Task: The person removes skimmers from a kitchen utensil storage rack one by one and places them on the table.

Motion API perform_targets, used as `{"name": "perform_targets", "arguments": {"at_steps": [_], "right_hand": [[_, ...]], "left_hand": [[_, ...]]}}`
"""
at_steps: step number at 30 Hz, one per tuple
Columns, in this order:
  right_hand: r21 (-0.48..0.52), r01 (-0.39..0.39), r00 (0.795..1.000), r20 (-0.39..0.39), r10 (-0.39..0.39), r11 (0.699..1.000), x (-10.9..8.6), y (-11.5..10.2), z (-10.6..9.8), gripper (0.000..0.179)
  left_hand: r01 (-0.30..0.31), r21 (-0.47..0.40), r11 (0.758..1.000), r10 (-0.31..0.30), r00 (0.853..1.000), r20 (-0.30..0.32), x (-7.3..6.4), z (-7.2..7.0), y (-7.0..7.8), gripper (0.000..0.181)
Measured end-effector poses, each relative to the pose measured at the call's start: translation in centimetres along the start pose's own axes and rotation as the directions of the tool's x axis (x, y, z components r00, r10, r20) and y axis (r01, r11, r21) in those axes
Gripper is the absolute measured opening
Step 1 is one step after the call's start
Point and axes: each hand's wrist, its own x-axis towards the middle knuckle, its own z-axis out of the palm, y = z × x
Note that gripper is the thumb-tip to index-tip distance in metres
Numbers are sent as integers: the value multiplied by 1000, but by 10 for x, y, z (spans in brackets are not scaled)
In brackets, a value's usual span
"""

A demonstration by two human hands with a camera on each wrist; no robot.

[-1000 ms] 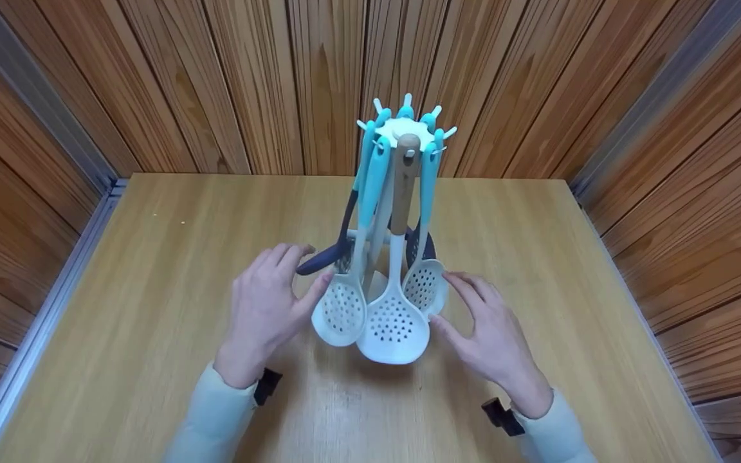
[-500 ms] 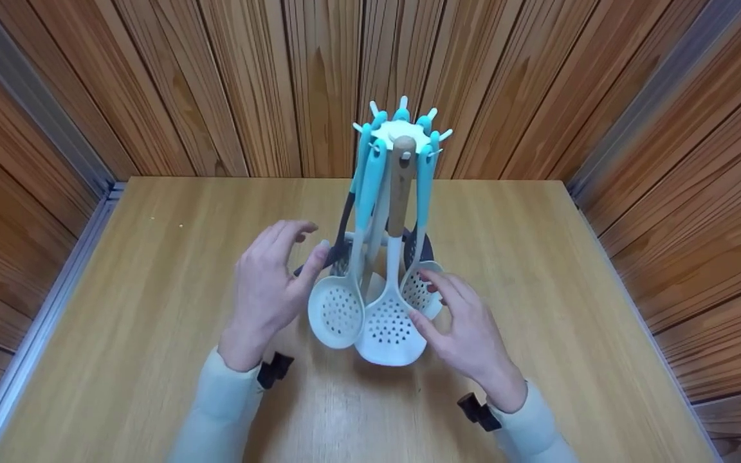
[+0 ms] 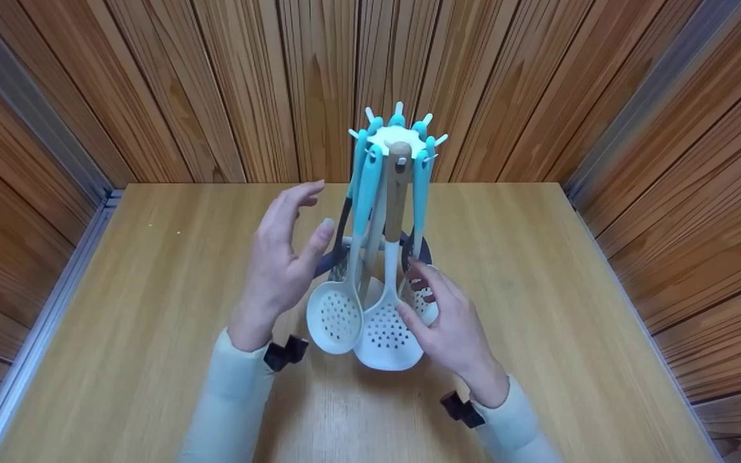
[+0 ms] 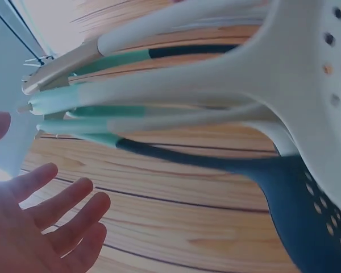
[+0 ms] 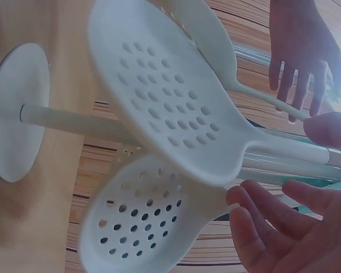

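Observation:
A utensil rack with a white spoked top (image 3: 396, 136) stands upright, hung with several kitchen utensils. In front hangs a white skimmer with a wooden handle (image 3: 388, 334), and a cream skimmer with a turquoise handle (image 3: 335, 318) hangs to its left. My left hand (image 3: 283, 257) is raised left of the handles, fingers spread and holding nothing; a dark slotted utensil (image 4: 290, 205) hangs near it. My right hand (image 3: 451, 331), fingers loosely bent, is close by the wooden-handled skimmer and partly hides another perforated skimmer (image 5: 142, 216) on the right side.
The rack's round white base (image 5: 20, 114) and pole show in the right wrist view. It stands on a wooden table (image 3: 171, 308), with wood-plank walls (image 3: 242, 83) behind and at both sides. Small pale specks lie on the table at left.
My left hand has moved up along the dark utensil, away from its head. My right hand has shifted left and up from the right skimmer's edge to beside the front skimmer's neck.

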Motion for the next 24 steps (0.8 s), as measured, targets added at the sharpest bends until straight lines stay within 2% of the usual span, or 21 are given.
{"name": "perform_targets", "arguments": {"at_steps": [4,7,12,15,18,24], "right_hand": [[34,9,1000,10,-10,999,3,0,6,60],[61,0,1000,9,0,998,4,0,10,59],[91,-7,1000,3,6,996,7,0,15,58],[109,-16,1000,8,15,994,8,0,17,56],[128,-37,999,12,36,991,9,-1,18,54],[152,-44,999,10,43,987,12,-1,21,48]], "left_hand": [[-43,-64,997,42,999,-12,8,4,4,54],[-71,-118,991,71,997,1,16,8,8,59],[-90,-208,974,99,995,30,28,16,13,70],[-109,-250,962,121,992,33,33,22,15,69],[-121,-253,960,135,990,39,38,26,18,64],[-124,-203,971,143,986,81,43,27,21,60]]}}
